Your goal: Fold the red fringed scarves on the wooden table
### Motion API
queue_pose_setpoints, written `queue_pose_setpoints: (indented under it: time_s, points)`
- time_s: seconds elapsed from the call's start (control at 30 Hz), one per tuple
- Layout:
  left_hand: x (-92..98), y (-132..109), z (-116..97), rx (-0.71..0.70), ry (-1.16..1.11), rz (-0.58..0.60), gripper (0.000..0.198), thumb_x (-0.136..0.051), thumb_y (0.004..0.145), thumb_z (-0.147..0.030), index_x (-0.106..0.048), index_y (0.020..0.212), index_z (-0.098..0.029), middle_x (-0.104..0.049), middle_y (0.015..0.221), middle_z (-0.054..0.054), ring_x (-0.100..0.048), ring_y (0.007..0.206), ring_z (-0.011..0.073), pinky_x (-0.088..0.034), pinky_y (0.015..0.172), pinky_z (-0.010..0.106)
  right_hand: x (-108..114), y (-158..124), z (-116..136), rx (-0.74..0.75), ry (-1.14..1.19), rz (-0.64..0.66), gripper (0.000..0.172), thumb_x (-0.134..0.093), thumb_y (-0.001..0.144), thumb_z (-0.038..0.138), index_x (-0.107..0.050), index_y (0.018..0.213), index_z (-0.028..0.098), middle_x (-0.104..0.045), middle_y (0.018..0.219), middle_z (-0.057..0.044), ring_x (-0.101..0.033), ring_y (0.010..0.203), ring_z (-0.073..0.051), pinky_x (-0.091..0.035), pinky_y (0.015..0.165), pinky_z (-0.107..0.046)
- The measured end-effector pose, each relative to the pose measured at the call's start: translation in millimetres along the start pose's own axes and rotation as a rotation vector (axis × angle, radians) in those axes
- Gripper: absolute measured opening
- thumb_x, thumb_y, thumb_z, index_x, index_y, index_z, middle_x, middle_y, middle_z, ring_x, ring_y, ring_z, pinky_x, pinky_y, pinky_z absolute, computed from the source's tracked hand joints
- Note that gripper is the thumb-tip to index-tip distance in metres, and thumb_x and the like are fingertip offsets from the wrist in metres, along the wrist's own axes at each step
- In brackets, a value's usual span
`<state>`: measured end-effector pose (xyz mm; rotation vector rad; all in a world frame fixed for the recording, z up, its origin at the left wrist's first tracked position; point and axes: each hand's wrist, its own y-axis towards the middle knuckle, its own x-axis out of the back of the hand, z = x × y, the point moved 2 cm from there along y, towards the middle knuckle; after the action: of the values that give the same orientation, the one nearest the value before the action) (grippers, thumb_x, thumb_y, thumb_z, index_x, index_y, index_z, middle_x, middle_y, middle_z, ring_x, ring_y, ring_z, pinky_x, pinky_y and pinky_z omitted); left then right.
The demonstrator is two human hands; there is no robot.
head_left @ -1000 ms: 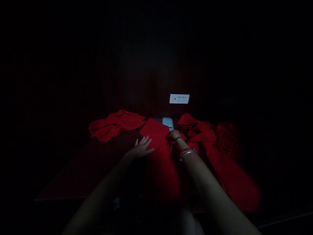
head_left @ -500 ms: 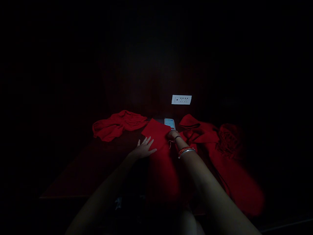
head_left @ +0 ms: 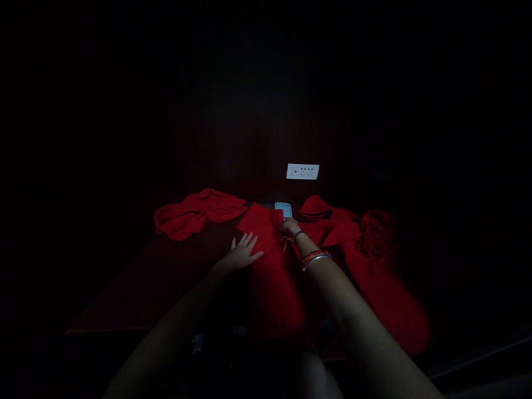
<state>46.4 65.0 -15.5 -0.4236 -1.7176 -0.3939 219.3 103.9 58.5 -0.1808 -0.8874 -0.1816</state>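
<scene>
A long red cloth (head_left: 270,277) lies across the middle of the table and runs down toward its front edge. My left hand (head_left: 241,255), a ring on one finger, rests flat on the cloth's left side with fingers spread. At the upper right edge of the same cloth, my right hand (head_left: 290,226) is closed on the fabric, its fingertips mostly hidden. Bracelets and thin threads circle the right wrist and forearm. Just behind the right hand is a phone (head_left: 283,209) with a lit screen, partly covered.
Crumpled red fabric (head_left: 199,213) lies at the back left. More red fabric (head_left: 332,224) is heaped on the right, beside a gathered piece (head_left: 378,233), with a length extending forward. A white socket plate (head_left: 303,172) is on the dark wall. Surroundings are very dark.
The view has shifted slightly, moving everything a little left. The cloth's upper right edge by my right hand has changed shape a little. Both hands keep nearly the same places on it.
</scene>
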Motion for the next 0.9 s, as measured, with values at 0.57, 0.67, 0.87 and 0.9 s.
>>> queue_pose_setpoints:
  time_s: [0.57,0.67,0.87,0.9]
  points:
    - [10.1,51.4,-62.7,-0.072,-0.481,-0.506,0.046,-0.035,0.080,-0.032,-0.034,0.121,-0.011,-0.038,0.123,0.012,-0.035,0.114,0.0163,-0.025,0.097,0.028,250.9,-51.1,-62.7,0.042,0.258,-0.306,0.009,-0.054,0.067,0.007,-0.059,0.075,0.009,-0.056,0.053,0.000,-0.049,0.043,-0.008,-0.040,0.046,-0.019]
    - [-5.6,76.0,-122.0,-0.194,-0.595,-0.400,0.051,-0.045,0.075,-0.035,-0.035,0.119,-0.010,-0.040,0.122,0.013,-0.036,0.113,0.0191,-0.028,0.095,0.030,269.7,-63.1,-97.7,-0.048,0.318,-0.397,0.009,-0.052,0.068,0.004,-0.058,0.072,0.009,-0.053,0.047,0.002,-0.047,0.039,-0.007,-0.040,0.045,-0.019]
    - [-18.8,109.5,-209.8,-0.149,-0.863,-0.370,0.067,-0.058,0.064,-0.032,-0.032,0.121,-0.011,-0.051,0.110,0.013,-0.048,0.100,0.0215,-0.038,0.083,0.031,267.0,-68.5,-137.8,-0.129,0.393,-0.436,0.014,-0.048,0.066,-0.001,-0.057,0.067,0.010,-0.050,0.041,0.003,-0.046,0.039,-0.008,-0.039,0.043,-0.017]
    - [-17.5,112.6,-214.4,-0.117,-0.906,-0.400,0.059,-0.058,0.064,-0.028,-0.037,0.118,-0.012,-0.055,0.102,0.012,-0.052,0.093,0.0205,-0.041,0.079,0.030,266.1,-68.1,-139.3,-0.125,0.399,-0.437,0.014,-0.048,0.066,-0.001,-0.057,0.067,0.010,-0.051,0.041,0.003,-0.047,0.039,-0.008,-0.039,0.043,-0.017]
